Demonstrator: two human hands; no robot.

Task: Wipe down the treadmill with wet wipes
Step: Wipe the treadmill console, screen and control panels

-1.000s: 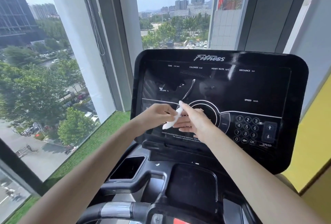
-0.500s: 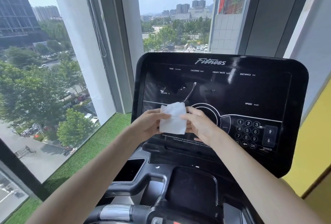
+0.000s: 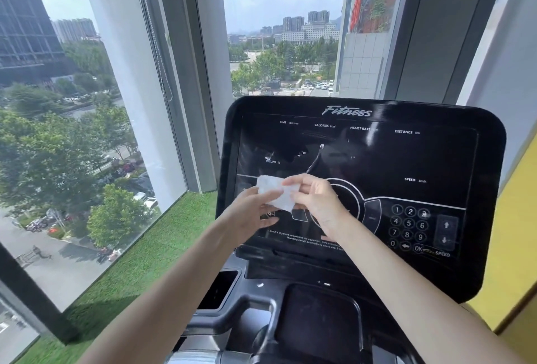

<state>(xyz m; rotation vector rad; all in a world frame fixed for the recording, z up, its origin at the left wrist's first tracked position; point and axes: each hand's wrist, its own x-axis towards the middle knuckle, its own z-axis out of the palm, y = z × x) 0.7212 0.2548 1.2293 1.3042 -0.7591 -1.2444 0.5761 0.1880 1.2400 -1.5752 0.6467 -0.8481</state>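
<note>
We hold the wet wipe [image 3: 278, 195] before the treadmill console [image 3: 406, 160], left hand [image 3: 252, 212] and right hand [image 3: 315, 199] each pinching an edge. We judge this flattens it for wiping.

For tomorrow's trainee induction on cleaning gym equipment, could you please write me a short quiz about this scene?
1. True or false: only the right hand holds the wet wipe.
2. On which part of the console does the number keypad lie? A lower right; B upper left; C top centre.
3. Which word is printed along the console's top edge?
Key: 1 false, the left hand grips it too; 2 A; 3 Fitness.
</note>
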